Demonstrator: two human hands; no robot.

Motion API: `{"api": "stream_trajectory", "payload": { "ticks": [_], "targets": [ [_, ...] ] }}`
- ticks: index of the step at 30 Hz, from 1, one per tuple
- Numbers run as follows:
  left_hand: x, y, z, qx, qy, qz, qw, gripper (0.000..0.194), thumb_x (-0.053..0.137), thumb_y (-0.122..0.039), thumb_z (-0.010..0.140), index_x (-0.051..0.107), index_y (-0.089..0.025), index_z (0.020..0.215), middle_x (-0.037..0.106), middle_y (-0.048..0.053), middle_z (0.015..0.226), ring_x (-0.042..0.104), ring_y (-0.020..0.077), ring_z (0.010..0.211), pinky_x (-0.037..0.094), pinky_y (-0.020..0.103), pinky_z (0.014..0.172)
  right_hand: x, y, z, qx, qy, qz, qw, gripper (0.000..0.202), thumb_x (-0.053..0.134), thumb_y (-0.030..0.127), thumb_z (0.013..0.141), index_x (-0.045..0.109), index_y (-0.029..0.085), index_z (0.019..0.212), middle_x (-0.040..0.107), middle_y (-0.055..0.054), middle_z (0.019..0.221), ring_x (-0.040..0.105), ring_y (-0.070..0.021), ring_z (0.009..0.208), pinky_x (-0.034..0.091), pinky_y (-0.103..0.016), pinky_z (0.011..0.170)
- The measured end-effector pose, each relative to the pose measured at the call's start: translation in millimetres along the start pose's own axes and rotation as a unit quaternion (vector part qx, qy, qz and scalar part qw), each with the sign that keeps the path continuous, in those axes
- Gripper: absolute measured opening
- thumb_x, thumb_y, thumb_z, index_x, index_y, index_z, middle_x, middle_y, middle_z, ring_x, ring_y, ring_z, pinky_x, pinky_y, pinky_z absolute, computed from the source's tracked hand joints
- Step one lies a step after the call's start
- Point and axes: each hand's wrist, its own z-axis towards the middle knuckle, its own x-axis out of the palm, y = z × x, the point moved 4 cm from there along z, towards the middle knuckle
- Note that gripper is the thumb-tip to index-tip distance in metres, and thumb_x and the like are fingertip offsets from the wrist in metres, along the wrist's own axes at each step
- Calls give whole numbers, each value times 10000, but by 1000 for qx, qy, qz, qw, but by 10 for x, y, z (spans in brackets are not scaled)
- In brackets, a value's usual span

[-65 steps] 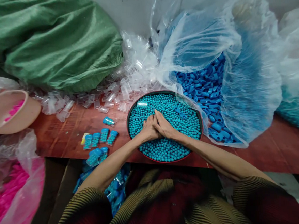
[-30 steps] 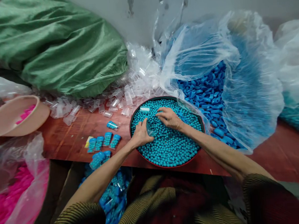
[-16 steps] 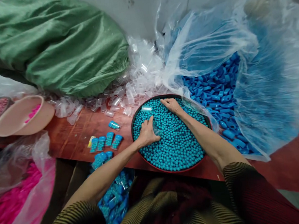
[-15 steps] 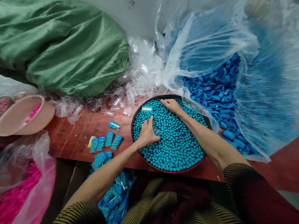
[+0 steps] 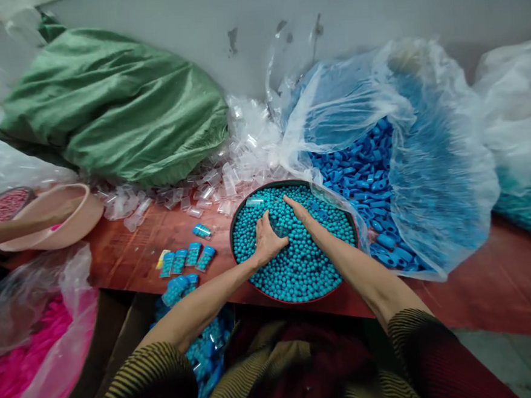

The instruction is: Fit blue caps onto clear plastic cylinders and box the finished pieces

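Observation:
A round dark-rimmed tray [image 5: 233,250] full of turquoise beads [image 5: 298,278] stands before me. My left hand [image 5: 269,240] curves around a small clear plastic container [image 5: 278,227], low over the beads; its contents are hard to make out. Close by, my right hand [image 5: 299,210] reaches into the beads with its fingers stretched and together, holding nothing I can see. Another clear container [image 5: 254,202] lies on the beads near the far left rim. Several bead-filled containers with blue caps [image 5: 179,261] lie on the red table left of the tray.
Empty clear containers [image 5: 232,180] are heaped behind, beside a green sack [image 5: 118,106]. A plastic bag of blue caps [image 5: 358,162] spills at the right. Another person's arm [image 5: 26,228] reaches into a pink basin [image 5: 94,211]. Pink pieces [image 5: 31,355] fill a lower-left bag.
My right hand has come nearer to my left hand, away from the far rim. The view has shifted up and right, and another person's arm has entered the pink basin.

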Motion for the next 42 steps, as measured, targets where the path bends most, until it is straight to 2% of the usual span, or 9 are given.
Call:
{"api": "stream_trajectory", "payload": {
  "ticks": [6,14,19,21,24,28,32,37,42],
  "targets": [
    [213,75,79,41,9,-108,993,1069,752,-321,543,168,-129,1418,340,184,1402,355,319,1312,300,459,1096,40,121,-223,-29,34,-35,998,489,483,552,811,707,166,1011,699,-48,1081,576,-235,1117,370,-387,1046],
    [310,291,307,121,176,-42,976,464,631,-292,643,604,-158,1087,634,119,1135,503,330,1180,368,491,1048,162,256,-629,-146,101,-298,938,613,451,488,878,400,168,1399,313,-138,1489,245,-274,1386,248,-451,1112],
    [160,302,293,146,191,-61,969,780,680,-303,602,424,-134,1319,477,145,1358,408,334,1285,332,481,1084,205,449,-792,-149,100,-334,925,597,461,515,870,420,218,1386,326,-136,1481,240,-312,1382,260,-530,1077],
    [63,287,227,143,178,-70,971,949,695,-298,610,241,-106,1420,337,188,1451,356,332,1326,316,478,1094,30,607,-833,-200,89,-297,929,531,439,497,885,476,231,1344,391,-111,1445,317,-269,1351,294,-480,1075],
    [-77,288,86,113,143,-62,981,999,683,-268,653,105,-133,1456,254,193,1489,314,313,1358,292,483,1106,-563,755,-765,-258,-4,-264,929,423,433,453,892,592,226,1212,547,-87,1295,483,-208,1211,356,-380,1047],
    [-203,291,-107,109,91,-14,990,787,630,-220,713,251,-160,1400,351,161,1437,373,277,1327,326,472,1089,-1649,570,-369,-198,-205,-301,910,405,396,436,883,653,173,1052,650,-125,1067,573,-233,1035,416,-416,962],
    [-273,276,-190,146,26,40,988,418,610,-245,760,500,-194,1160,592,85,1141,565,249,1085,450,452,960,-2322,275,216,-83,-233,-350,903,465,425,470,845,647,115,1047,635,-188,1111,542,-272,1099,376,-465,988],
    [-287,170,-166,168,11,84,982,313,660,-275,751,549,-189,1031,630,52,954,592,226,916,491,398,844,-2337,124,730,-40,-190,-339,921,545,496,518,805,622,80,1104,632,-200,1134,553,-280,1101,389,-429,979],
    [-226,88,-132,190,43,90,977,299,659,-277,765,541,-181,1022,611,56,962,567,216,934,472,379,859,-2166,-36,803,-22,-187,-225,956,542,509,582,778,603,129,1061,681,-109,938,614,-225,883,468,-392,844]
  ]
}}
